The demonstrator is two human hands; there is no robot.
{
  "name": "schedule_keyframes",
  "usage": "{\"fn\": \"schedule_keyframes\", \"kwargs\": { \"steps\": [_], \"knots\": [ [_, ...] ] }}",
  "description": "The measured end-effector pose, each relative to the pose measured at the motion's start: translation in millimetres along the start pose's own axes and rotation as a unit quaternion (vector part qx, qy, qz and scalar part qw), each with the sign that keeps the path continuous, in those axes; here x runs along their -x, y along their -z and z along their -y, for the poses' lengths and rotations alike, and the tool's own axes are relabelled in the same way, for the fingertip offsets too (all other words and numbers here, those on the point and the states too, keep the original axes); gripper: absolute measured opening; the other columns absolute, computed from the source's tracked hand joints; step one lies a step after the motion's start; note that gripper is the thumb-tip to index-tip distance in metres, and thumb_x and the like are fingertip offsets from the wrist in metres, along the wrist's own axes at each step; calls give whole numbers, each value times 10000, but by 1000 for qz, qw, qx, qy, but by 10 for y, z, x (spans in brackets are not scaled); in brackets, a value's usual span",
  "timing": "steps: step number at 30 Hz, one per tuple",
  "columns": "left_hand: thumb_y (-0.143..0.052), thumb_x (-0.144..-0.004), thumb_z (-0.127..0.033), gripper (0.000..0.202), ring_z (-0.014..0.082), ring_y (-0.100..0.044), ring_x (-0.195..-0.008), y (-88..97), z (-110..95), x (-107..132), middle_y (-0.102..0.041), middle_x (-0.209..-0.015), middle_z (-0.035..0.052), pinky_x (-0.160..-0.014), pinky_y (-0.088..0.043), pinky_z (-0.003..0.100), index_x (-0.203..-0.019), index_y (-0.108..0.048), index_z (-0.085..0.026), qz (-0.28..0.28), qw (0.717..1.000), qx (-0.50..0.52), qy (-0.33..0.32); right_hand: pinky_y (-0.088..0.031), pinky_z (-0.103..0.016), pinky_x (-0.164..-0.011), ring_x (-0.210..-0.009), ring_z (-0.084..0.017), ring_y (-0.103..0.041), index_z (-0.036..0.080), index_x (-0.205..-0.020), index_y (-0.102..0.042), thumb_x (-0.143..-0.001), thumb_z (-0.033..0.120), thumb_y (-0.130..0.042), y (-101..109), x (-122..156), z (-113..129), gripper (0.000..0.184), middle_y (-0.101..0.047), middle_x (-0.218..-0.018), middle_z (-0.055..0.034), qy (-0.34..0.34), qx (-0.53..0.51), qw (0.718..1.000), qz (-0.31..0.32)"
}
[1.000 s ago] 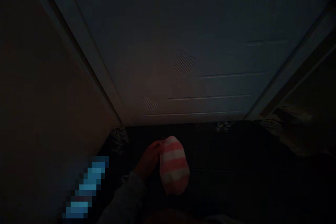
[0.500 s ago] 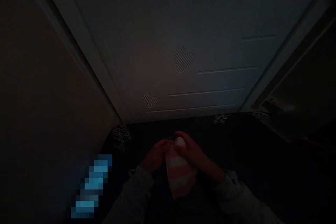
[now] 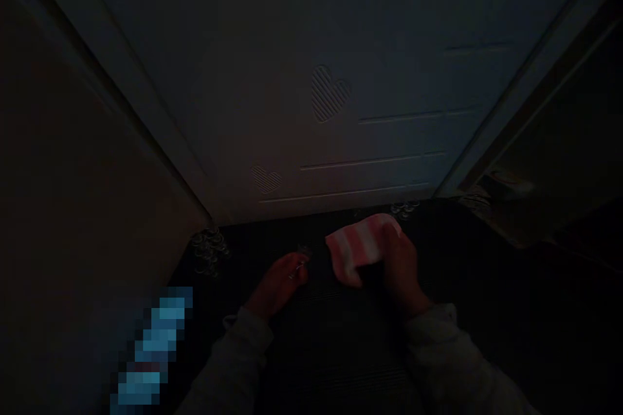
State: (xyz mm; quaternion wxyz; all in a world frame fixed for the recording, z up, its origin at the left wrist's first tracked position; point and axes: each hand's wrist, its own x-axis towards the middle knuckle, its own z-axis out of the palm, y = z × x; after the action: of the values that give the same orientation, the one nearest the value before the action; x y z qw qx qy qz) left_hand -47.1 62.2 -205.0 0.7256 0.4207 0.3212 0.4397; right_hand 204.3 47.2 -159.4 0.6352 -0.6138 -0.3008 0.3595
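A pink-and-white striped cloth [image 3: 360, 243] hangs from my right hand [image 3: 402, 266], whose fingers are closed on its right end. The cloth spreads leftward over the dark surface, and its lower corner droops. My left hand [image 3: 280, 279] is apart from the cloth, to its left, with the fingers pinched together. Between those fingers is a small shiny object [image 3: 299, 266], thin and partly clear-looking, too dim to name. Grey sleeves cover both forearms.
A pale door panel [image 3: 233, 91] with carved hearts and grooves rises in front. Shiny ring-shaped patterns [image 3: 210, 249] lie at its lower left, more at the right. A pixelated bright blue patch [image 3: 156, 343] is at lower left. The scene is very dark.
My hands have moved apart. The right hand has carried the cloth up and to the right, swinging it sideways; the left has kept hold of the small shiny object.
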Motion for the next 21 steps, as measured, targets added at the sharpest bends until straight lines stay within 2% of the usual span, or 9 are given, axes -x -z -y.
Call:
{"fn": "schedule_keyframes", "kwargs": {
  "steps": [2,4,8,11,14,18,19,21],
  "knots": [
    [-602,-955,-367,234,136,-635,-684,-1,3,6,-663,-879,17,-626,-554,299,-1000,-641,-140,-1,1000,-8,-2,-460,-322,-680,-779,-226,-614,167,-843,-653,-810,647,-600,-38,52,25,484,-680,-764,-17,-7,-39,999,-4],
    [-597,-958,-375,241,129,-625,-657,-19,-1,13,-659,-854,11,-607,-548,289,-989,-641,-140,-1,1000,-23,0,-472,-335,-698,-797,-244,-632,176,-859,-665,-738,659,-665,-143,181,20,498,-705,-784,-27,-33,-80,996,28],
    [-594,-959,-380,245,134,-631,-672,-76,0,18,-661,-856,13,-622,-551,297,-971,-643,-140,-8,998,-67,4,-517,-390,-804,-918,-290,-689,193,-1019,-699,-690,556,-755,-395,553,-24,493,-768,-962,-68,-118,-166,967,154],
    [-600,-956,-366,233,149,-647,-726,-109,17,14,-669,-920,28,-657,-562,317,-1013,-640,-143,-28,994,-102,1,-536,-436,-808,-903,-317,-714,190,-1050,-693,-662,466,-785,-478,755,-25,485,-782,-948,-92,-179,-215,931,234],
    [-604,-954,-361,234,158,-653,-753,-132,28,16,-670,-949,34,-674,-566,329,-1040,-637,-145,-43,989,-139,2,-547,-436,-786,-917,-334,-715,196,-979,-705,-640,510,-778,-470,783,-9,468,-786,-948,-105,-214,-250,904,272],
    [-612,-949,-353,224,169,-657,-780,-165,7,23,-670,-948,32,-701,-566,344,-1020,-641,-143,-53,981,-188,-1,-547,-454,-752,-956,-359,-701,197,-901,-715,-725,743,-588,-442,666,-47,588,-781,-916,-128,-230,-268,887,298],
    [-617,-945,-345,215,174,-659,-797,-174,-6,26,-671,-953,33,-716,-566,352,-1012,-643,-143,-53,978,-201,-2,-543,-460,-769,-970,-358,-696,198,-900,-716,-741,756,-559,-441,639,-69,601,-779,-916,-125,-229,-268,886,300],
    [-636,-934,-324,192,184,-662,-830,-193,-37,36,-674,-960,34,-747,-565,369,-992,-648,-142,-46,973,-225,-2,-533,-457,-815,-973,-344,-693,207,-889,-715,-729,704,-623,-444,603,-119,531,-777,-901,-103,-223,-262,891,298]
  ]
}}
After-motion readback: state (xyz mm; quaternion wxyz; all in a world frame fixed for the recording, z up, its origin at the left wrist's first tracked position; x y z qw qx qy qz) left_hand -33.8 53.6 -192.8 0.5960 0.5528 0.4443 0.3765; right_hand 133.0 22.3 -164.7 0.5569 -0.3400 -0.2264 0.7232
